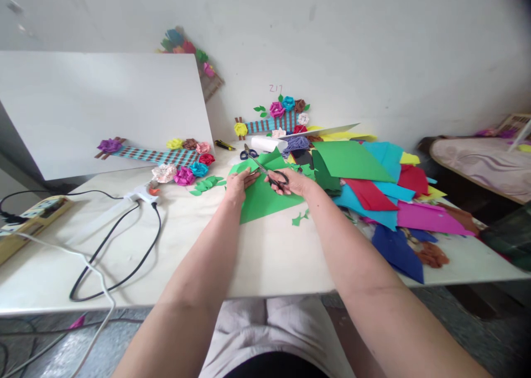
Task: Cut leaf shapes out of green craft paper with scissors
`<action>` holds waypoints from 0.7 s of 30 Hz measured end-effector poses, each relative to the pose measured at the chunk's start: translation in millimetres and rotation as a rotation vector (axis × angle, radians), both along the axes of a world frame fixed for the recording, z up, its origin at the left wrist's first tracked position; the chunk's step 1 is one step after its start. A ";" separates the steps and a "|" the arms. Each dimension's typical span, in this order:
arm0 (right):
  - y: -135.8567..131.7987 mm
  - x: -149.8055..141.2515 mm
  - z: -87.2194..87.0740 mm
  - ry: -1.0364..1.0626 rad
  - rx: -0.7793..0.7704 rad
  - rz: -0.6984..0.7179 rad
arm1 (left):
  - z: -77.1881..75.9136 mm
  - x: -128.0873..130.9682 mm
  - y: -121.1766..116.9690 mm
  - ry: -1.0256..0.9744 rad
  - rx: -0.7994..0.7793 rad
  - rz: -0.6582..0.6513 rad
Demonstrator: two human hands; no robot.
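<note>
My right hand [292,181] is closed round the black handles of a pair of scissors [277,180], whose blades point up and left. Beneath lies a sheet of green paper [267,201], its upper edge cut unevenly. At the sheet's left side, my left hand [239,184] has its fingers bent on the paper near the blade tips and appears to grip it. Cut green paper leaves [207,185] lie left of that hand. Green scraps [299,218] are by my right wrist. A second pair of scissors [249,153] rests just behind the sheet.
Coloured paper sheets [365,193] pile up at right. Flower-decorated strip panels [160,156] lie at left and lean on the wall. A glue gun [143,194] with a black cord, a power strip [37,223] and a craft knife [224,145] share the table. A white board [103,107] stands behind.
</note>
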State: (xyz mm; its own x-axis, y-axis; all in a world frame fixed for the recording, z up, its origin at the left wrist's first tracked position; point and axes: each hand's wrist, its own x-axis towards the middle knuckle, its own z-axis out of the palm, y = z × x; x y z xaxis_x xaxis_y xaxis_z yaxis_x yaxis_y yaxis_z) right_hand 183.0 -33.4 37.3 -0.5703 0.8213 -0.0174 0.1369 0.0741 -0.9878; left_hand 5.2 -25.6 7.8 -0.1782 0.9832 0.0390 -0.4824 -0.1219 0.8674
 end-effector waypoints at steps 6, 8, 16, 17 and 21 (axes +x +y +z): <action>1.8 7.6 1.7 -0.022 0.006 0.028 | 1.0 -1.9 -2.3 0.026 0.017 -0.039; 1.0 8.7 2.7 -0.040 0.008 0.028 | 1.3 -3.2 -3.2 0.023 0.014 -0.052; 2.1 7.9 11.8 -0.162 0.034 0.020 | 1.2 -5.5 -3.8 0.010 -0.002 -0.071; 3.6 7.8 14.4 -0.185 0.029 0.029 | 1.1 -5.7 -3.5 0.009 -0.007 -0.072; 9.4 8.0 24.8 -0.263 0.023 0.097 | -0.2 -7.5 -2.4 0.024 0.012 -0.088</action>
State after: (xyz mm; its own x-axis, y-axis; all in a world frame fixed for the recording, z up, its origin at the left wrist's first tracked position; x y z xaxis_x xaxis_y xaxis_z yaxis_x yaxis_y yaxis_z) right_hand 191.0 -24.0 62.0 -0.6248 0.7648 -0.1572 0.3792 0.1212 -0.9174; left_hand -2.3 -28.0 7.7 -0.0903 0.9945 0.0536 -0.4712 -0.0901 0.8774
